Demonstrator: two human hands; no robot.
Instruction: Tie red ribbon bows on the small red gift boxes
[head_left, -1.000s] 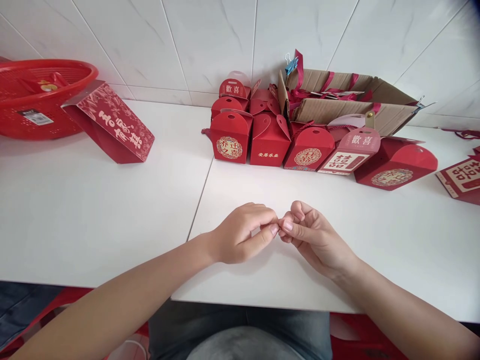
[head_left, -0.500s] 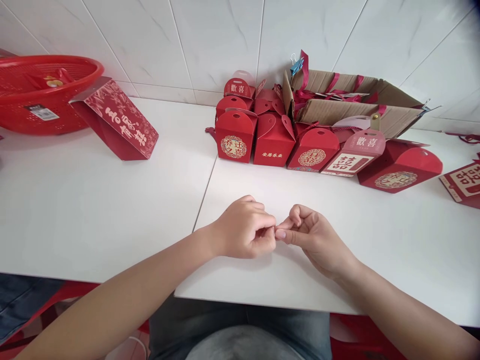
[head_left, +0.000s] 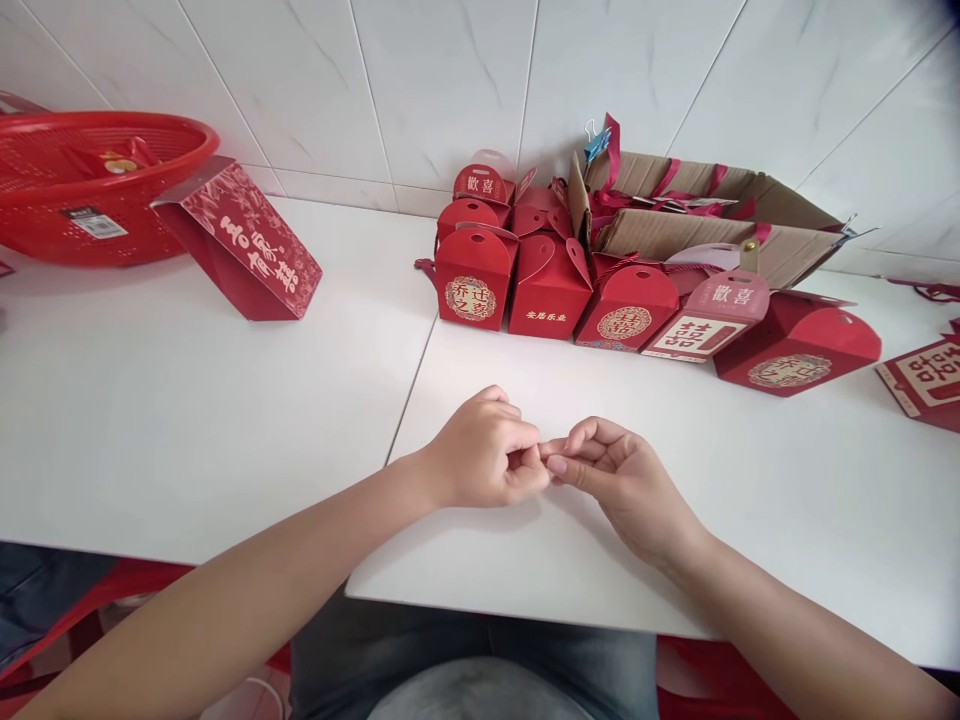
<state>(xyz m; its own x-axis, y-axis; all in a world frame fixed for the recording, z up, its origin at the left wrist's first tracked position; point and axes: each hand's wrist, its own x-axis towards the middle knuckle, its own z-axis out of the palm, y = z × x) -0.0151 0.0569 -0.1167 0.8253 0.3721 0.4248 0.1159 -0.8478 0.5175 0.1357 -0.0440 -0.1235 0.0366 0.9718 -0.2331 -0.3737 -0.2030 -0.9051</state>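
My left hand (head_left: pixel 491 450) is closed, its thumb and bent index finger pinched together just above the white tabletop (head_left: pixel 300 440). My right hand (head_left: pixel 630 480) meets it fingertip to fingertip; the right thumb and index finger are drawn close together and the other fingers are curled. Anything held where the fingertips meet is hidden or too small to make out. Beyond the hands stands a row of red gift boxes, among them one with a round gold print (head_left: pixel 472 285), a plain red one (head_left: pixel 546 295) and a white-labelled one (head_left: pixel 705 320).
Behind the boxes an open cardboard carton (head_left: pixel 720 235) holds dark red ribbons, with a blue binder clip (head_left: pixel 598 142) on its corner. At left, a patterned red box (head_left: pixel 251 245) leans against a red plastic basket (head_left: pixel 97 245). The tiled wall (head_left: pixel 450 90) borders the back.
My hands stay together, with the right index finger now reaching further toward the left fingertips. The camera view has shifted slightly; the boxes and basket look unmoved.
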